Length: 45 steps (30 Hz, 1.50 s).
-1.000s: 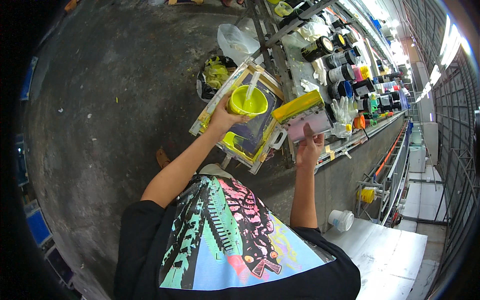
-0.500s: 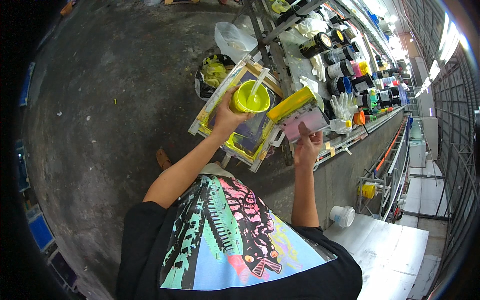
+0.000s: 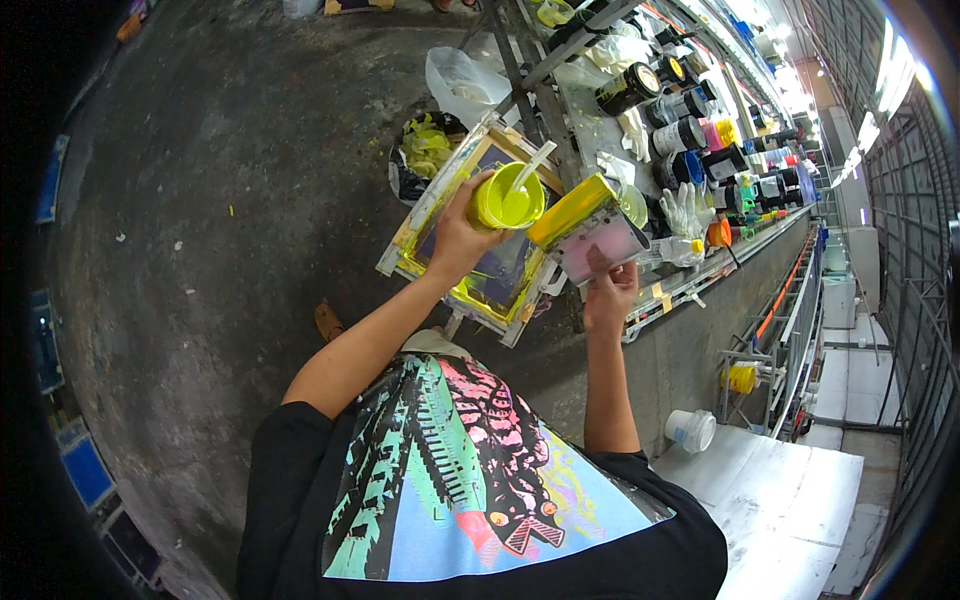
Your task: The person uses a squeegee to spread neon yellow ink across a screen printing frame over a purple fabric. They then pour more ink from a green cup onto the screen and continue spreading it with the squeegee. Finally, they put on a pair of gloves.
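Observation:
Wrapped round a tub of bright yellow ink (image 3: pixel 513 208), my left hand (image 3: pixel 461 234) holds it up over a screen-printing frame (image 3: pixel 405 238). A pale spatula (image 3: pixel 532 166) stands tilted in the tub, its upper end above the rim. My right hand (image 3: pixel 609 291) is closed on a squeegee (image 3: pixel 600 247), thumb laid on its pinkish face. Yellow ink coats the squeegee's far upper-left edge, which is just right of the tub. Yellow smears line the inside of the frame around its dark mesh, partly hidden by the tub and my left hand.
On the right a long bench holds several ink jars (image 3: pixel 678 138), white gloves (image 3: pixel 687 212) and bottles. Beyond the frame lie a clear plastic bag (image 3: pixel 462 82) and a black bag with yellow waste (image 3: pixel 426 147). A white bucket (image 3: pixel 690 431) stands at lower right.
The tub has shifted slightly right, and the squeegee slightly left, so they are closer together. The spatula leans more to the right. Both hands keep their hold.

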{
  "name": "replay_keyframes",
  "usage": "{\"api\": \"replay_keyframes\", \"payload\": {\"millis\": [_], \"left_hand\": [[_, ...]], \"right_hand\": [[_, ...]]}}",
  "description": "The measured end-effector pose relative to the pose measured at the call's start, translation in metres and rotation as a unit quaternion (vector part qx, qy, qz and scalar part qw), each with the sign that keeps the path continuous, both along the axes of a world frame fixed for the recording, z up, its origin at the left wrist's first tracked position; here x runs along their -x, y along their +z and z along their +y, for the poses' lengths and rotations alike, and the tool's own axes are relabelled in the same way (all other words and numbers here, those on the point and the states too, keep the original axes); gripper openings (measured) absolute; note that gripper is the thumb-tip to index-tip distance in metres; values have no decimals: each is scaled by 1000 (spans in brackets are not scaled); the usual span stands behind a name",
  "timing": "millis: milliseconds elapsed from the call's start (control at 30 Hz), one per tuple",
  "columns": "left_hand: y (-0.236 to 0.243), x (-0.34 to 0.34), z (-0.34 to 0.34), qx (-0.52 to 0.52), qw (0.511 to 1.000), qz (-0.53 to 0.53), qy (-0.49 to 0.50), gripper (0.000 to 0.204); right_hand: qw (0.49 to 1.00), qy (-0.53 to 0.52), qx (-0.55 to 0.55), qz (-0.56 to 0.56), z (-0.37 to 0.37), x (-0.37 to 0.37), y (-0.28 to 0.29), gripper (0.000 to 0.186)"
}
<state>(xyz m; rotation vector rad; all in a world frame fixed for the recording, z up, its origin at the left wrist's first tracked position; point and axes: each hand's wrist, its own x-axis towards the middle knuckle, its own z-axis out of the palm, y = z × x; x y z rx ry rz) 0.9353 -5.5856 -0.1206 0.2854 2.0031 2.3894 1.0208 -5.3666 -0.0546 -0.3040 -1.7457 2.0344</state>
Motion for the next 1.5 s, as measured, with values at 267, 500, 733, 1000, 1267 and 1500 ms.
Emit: {"api": "replay_keyframes", "payload": {"millis": [267, 500, 733, 1000, 1267, 1500], "left_hand": [[38, 21, 7, 8, 995, 89, 43, 85], [61, 34, 15, -29, 990, 120, 72, 83], [66, 36, 4, -238, 970, -51, 22, 86], [54, 23, -74, -226, 964, -131, 53, 74], [36, -10, -104, -197, 959, -169, 115, 68], [20, -17, -119, -182, 958, -181, 129, 65]], "right_hand": [[999, 32, -26, -16, 1, -2, -12, 37], [996, 35, -69, -37, 21, -5, -36, 36], [984, 87, -131, -78, 14, 14, -36, 22], [770, 276, -569, -84, 10, 78, -134, 36], [699, 193, -680, -108, 32, 188, -169, 35], [707, 131, -676, -164, 35, 195, -215, 37]]}}
